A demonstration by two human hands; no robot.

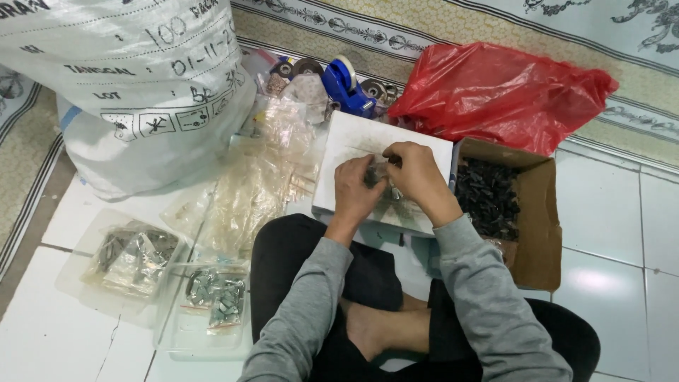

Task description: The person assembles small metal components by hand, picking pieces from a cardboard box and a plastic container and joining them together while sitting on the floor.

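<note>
1. Here, both hands meet over a white board: the left hand (356,188) and the right hand (417,175) are closed together on a small clear packet (378,174) with dark pieces inside. The grip of each hand is pinched nearly shut on it, fingertips touching the packet from opposite sides.
2. The packet lies directly between the two grips, so neither hand is nearer; its long axis cannot be told, since the fingers hide most of it.
3. Just beneath the grip is the white board (353,141), which rests on the person's lap and the floor.
4. To the right of the grip, just beside the board, stands an open cardboard box (541,219) filled with small dark parts (486,198); the right hand is the nearer one to it.
5. Beyond the grip lie a blue tape dispenser (346,85) and a crumpled red plastic bag (502,92).
6. To the left of the grip spreads a heap of empty clear bags (262,184), then clear trays (85,283) holding filled packets (134,255).
7. Farthest left and beyond stands a large white woven sack (127,85) on the tiled floor (615,283).
</note>
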